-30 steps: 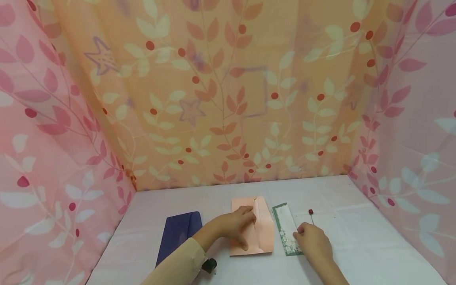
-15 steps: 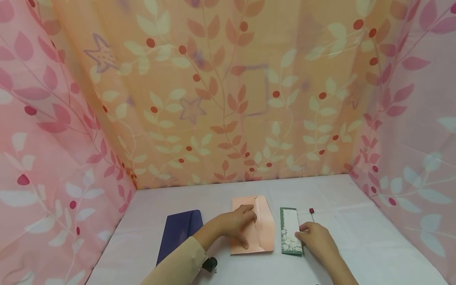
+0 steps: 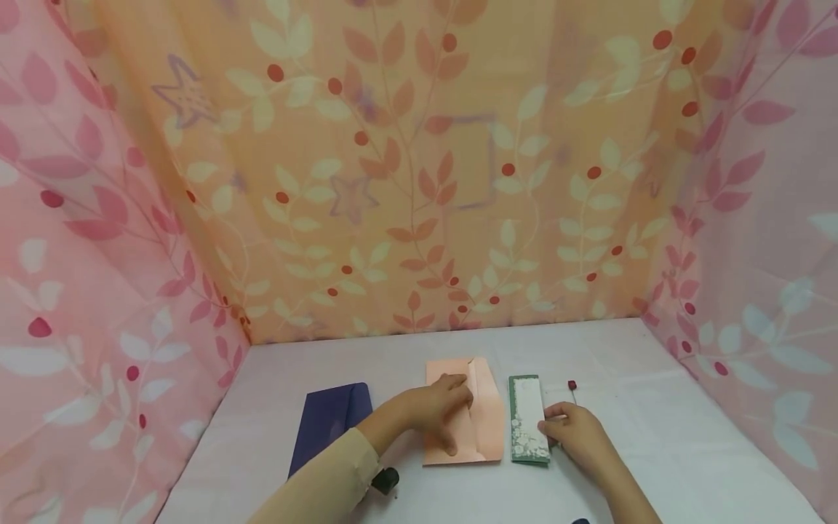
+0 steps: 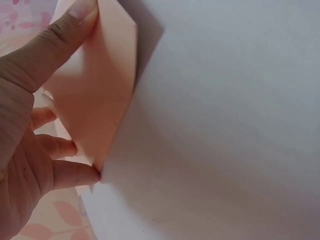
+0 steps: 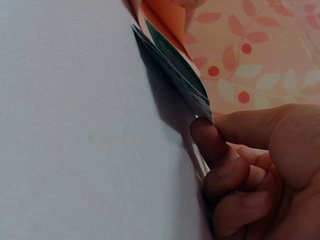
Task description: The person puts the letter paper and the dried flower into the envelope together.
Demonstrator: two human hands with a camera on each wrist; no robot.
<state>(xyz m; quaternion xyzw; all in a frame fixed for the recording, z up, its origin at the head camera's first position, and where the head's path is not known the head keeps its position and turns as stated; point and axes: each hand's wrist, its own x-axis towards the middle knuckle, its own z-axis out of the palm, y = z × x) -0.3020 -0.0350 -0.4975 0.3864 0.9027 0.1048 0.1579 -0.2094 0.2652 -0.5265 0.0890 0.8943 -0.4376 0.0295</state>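
Observation:
A peach envelope [image 3: 487, 418] lies on the white table with its flap turned to the right. My left hand [image 3: 435, 411] rests on it, thumb and fingers spread; in the left wrist view the thumb [image 4: 60, 37] touches the peach paper near one end and the fingertips its edge. To the right, a folded green card [image 3: 529, 407] with a white floral front stands close beside the envelope. My right hand [image 3: 579, 437] pinches the card's right edge between thumb and index finger. In the right wrist view the card's layers gape slightly, and the other fingers curl beneath.
A dark purple envelope [image 3: 327, 418] lies at the left, partly behind the left forearm. A small red flower on a thin stem [image 3: 572, 386] lies just beyond the right hand. Patterned cloth [image 3: 419, 218] walls the back and both sides of the table.
The right hand has turned the card from a slant to nearly straight, moved it right, then slightly back left toward the peach envelope. The left hand has stayed on that envelope.

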